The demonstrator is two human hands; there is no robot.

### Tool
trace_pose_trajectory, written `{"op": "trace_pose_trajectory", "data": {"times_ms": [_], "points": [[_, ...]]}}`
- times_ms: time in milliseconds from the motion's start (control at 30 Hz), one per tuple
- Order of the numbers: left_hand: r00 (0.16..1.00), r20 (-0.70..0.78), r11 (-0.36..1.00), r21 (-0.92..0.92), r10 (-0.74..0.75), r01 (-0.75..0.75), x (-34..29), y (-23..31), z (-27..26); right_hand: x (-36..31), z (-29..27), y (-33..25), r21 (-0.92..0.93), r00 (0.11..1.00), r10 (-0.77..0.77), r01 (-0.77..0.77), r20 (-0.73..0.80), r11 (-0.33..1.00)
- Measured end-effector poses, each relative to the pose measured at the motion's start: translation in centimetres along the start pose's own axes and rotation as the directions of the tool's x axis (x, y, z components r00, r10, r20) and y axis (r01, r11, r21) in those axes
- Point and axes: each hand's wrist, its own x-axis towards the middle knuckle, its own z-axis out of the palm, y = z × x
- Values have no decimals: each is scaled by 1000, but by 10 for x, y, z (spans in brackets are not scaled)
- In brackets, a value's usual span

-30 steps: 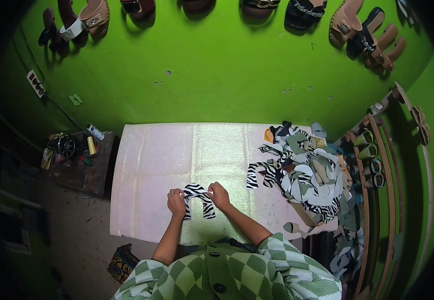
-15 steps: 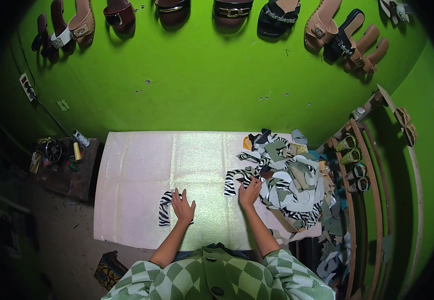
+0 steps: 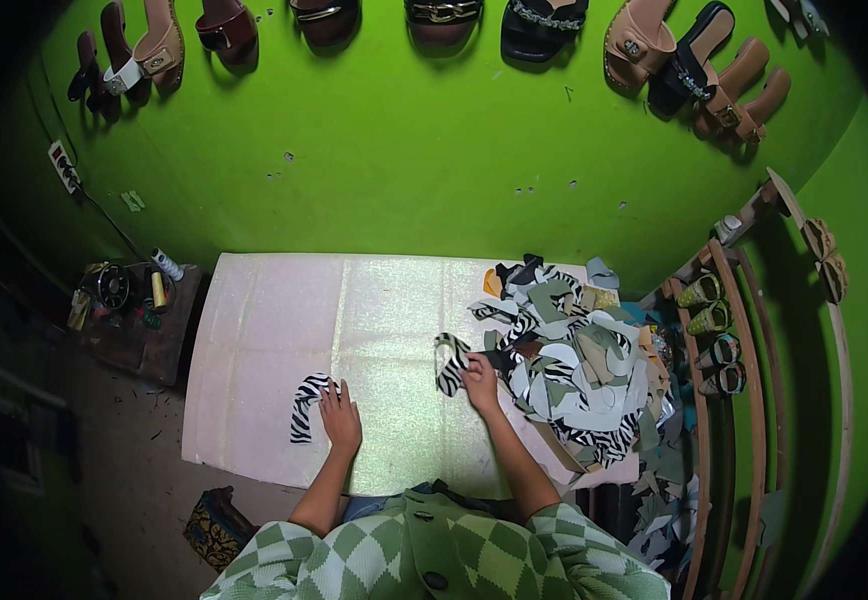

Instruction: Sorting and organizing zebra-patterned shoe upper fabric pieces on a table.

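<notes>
My left hand (image 3: 340, 416) lies flat on the pale, shiny tabletop (image 3: 254, 330), its fingers over the right end of a curved zebra-striped piece (image 3: 306, 405). Most of that piece's arch shows to the left of the hand; the rest is under the palm. Right of the table's middle, my right hand (image 3: 481, 382) pinches another zebra-striped piece (image 3: 451, 362) by its right side. This one is lifted and tilted, and a pale patch shows in its upper left part. A dark scrap lies just to the right of my right fingers.
A big heap of grey, white and zebra-striped scraps (image 3: 574, 350) covers the table's right side. Beyond it stands a wooden rack (image 3: 744, 400) with sandals. At the left, a small dark table (image 3: 134, 345) carries a fan-like round object and thread spools. Sandals hang on the green wall.
My right hand has raised its striped piece off the table and moved slightly left. My left hand has slid left together with the other striped piece. The view has shifted a little.
</notes>
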Motion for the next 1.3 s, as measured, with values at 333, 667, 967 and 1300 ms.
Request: {"op": "trace_pose_trajectory", "data": {"times_ms": [333,667,967,1300], "points": [[875,460,-113,-871,149,477,32,88,-11,-37,8,-52,265,917,14,-129,398,956],[972,221,690,-716,80,106,9,59,3,-71,-4,11,-125,977,42,-16,209,992],[956,39,879,-405,290,-250,-11,57,6,-98,15,14,-620,980,-129,195,150,760],[863,196,885,-91,465,-456,-27,45,21,-107,21,6,-832,889,-195,456,413,315]]}}
